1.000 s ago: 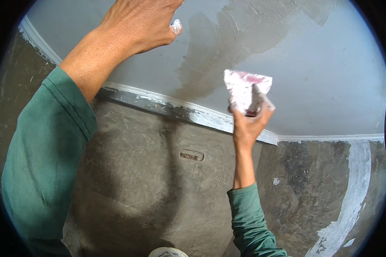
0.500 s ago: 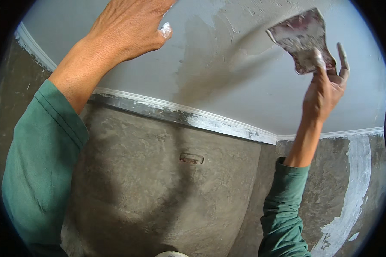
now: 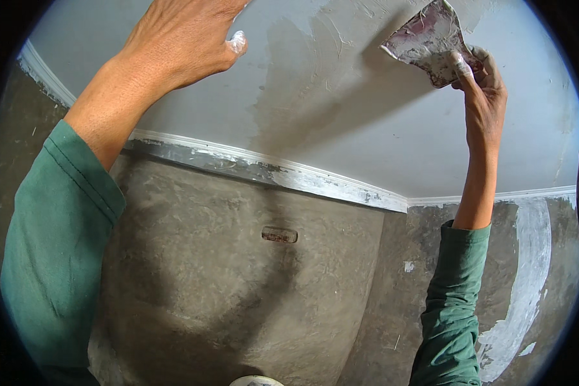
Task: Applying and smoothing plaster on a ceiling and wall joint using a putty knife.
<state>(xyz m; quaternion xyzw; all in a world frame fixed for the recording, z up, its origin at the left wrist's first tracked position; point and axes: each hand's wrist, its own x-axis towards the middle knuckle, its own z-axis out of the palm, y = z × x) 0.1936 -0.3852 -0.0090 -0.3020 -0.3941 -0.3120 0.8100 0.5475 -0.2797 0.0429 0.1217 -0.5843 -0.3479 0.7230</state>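
Note:
My right hand [image 3: 484, 87] grips a putty knife [image 3: 424, 42] by its narrow end, thumb on the near face. Its broad, flared blade is reddish and smeared with grey-white putty. The blade is up at the pale ceiling [image 3: 341, 122], its wide edge toward the upper left; I cannot tell whether it touches. A damp-looking, darker patch of putty [image 3: 296, 71] spreads over the ceiling between my hands. At the upper left, my left hand [image 3: 180, 42] is raised, with white putty on its thumb tip. The upper frame edge cuts off its other fingers, hiding whatever they hold.
White cornice moulding [image 3: 264, 157] runs along the top of the rough grey-brown wall [image 3: 238, 276]. A small recessed box [image 3: 280, 235] sits in that wall. At right, a white putty strip [image 3: 527, 276] runs down the wall. A round white rim [image 3: 256, 381] shows at the bottom edge.
The putty knife has moved up and left over the ceiling. My right fingers, one of them stretched out before, have drawn in behind it. The left hand has shifted slightly left with the view.

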